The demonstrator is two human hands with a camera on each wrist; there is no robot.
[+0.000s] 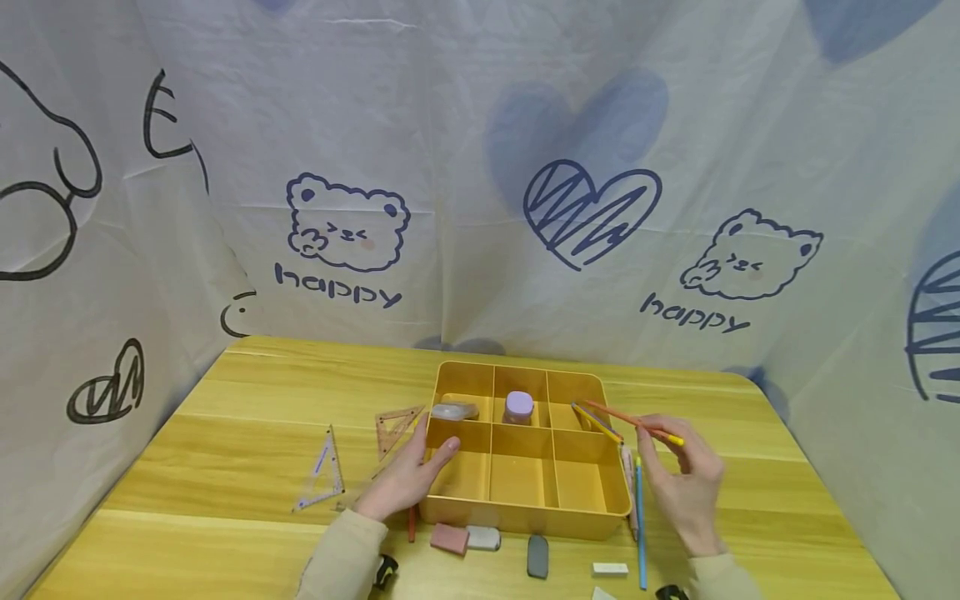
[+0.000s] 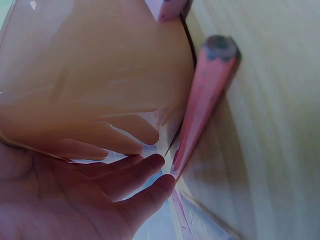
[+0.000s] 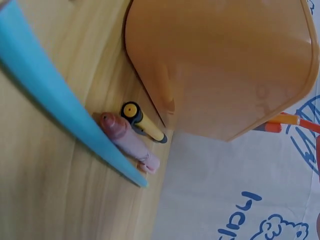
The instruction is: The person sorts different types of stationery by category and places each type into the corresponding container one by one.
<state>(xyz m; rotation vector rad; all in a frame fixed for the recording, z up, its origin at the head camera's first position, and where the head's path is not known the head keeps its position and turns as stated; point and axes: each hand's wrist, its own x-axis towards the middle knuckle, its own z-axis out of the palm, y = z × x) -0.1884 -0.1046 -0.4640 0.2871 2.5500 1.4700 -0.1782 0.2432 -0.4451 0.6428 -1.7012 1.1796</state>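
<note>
A yellow organizer box [image 1: 525,522] with several compartments stands on the table. My left hand [image 1: 408,479] holds its left wall, thumb over the rim and fingers along the outside. A pink-red pencil [image 2: 200,105] lies beside those fingers in the left wrist view. My right hand [image 1: 686,483] pinches an orange pencil [image 1: 630,417] with a yellow end, its far end over the back right compartment. A yellow pencil [image 1: 597,422] leans in that compartment beside a darker one. The back middle compartment holds a purple-lidded bottle [image 1: 518,407]; a clear grey object [image 1: 454,411] is at the back left.
Triangle rulers [image 1: 322,479] lie left of the box. In front are a pink eraser [image 1: 449,538], a grey eraser [image 1: 537,557] and a white eraser [image 1: 610,569]. A blue pencil [image 1: 641,525], pink pen [image 3: 131,142] and yellow-black pen [image 3: 149,125] lie on the right. A printed curtain [image 1: 465,250] hangs behind.
</note>
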